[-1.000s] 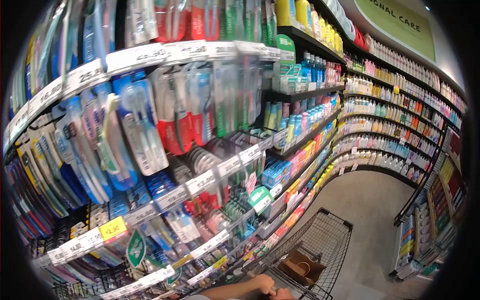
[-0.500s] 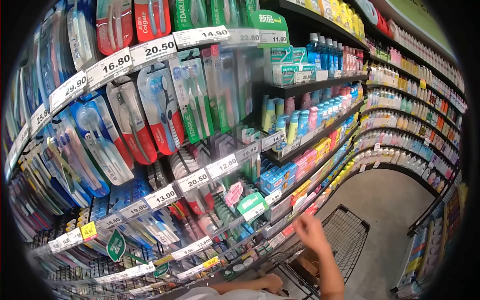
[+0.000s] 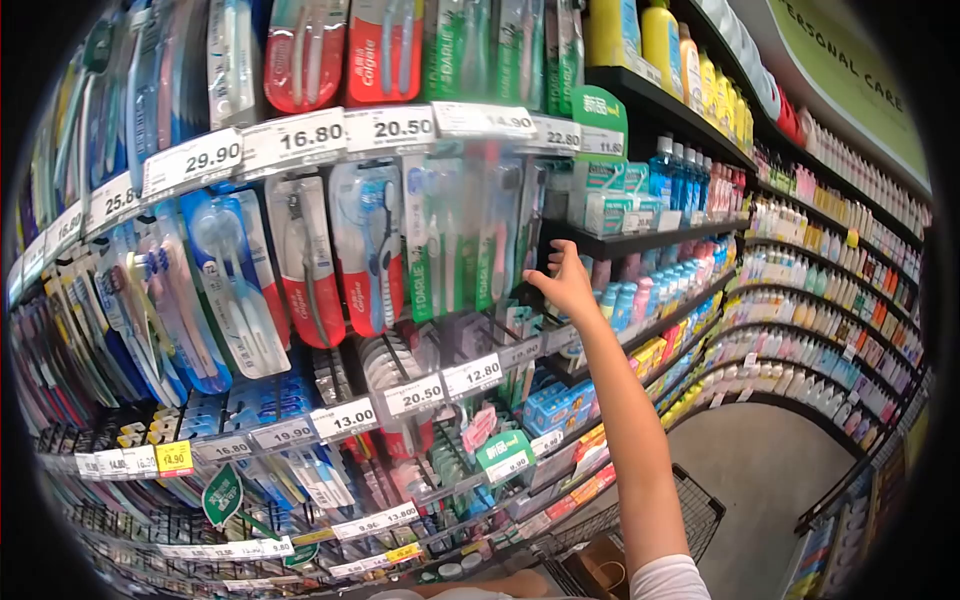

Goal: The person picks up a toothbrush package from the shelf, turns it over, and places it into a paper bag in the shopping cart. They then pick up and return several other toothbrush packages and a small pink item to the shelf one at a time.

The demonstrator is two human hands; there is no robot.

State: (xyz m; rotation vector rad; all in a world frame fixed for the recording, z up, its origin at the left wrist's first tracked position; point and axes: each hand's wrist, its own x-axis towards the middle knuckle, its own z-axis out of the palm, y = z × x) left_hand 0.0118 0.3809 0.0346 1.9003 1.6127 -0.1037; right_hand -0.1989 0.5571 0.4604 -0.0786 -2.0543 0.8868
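My right hand [image 3: 566, 287] is raised beside the toothbrush rack, its thumb and index finger apart and nothing visible between them. It is nearest the right end of a hanging row, by the green-and-clear DARLIE toothbrush packs [image 3: 437, 240]. To the left of those hang red-and-clear Colgate toothbrush packs [image 3: 367, 245]. Low at the bottom edge is my left hand [image 3: 528, 584], only partly in view, its fingers hidden. A wire shopping cart [image 3: 700, 510] stands below my right forearm, with a brown bag [image 3: 597, 567] in it.
Price-tag strips [image 3: 345, 415] run along the rack. To the right, a black shelf [image 3: 650, 240] holds floss boxes and blue mouthwash bottles [image 3: 662, 172]. Curved shelves of bottles [image 3: 800, 330] line the far side, beyond the grey floor [image 3: 740, 450].
My right hand has risen from above the cart to the toothbrush rack, now reaching toward its right end. The view has shifted, and my left hand sits lower in it.
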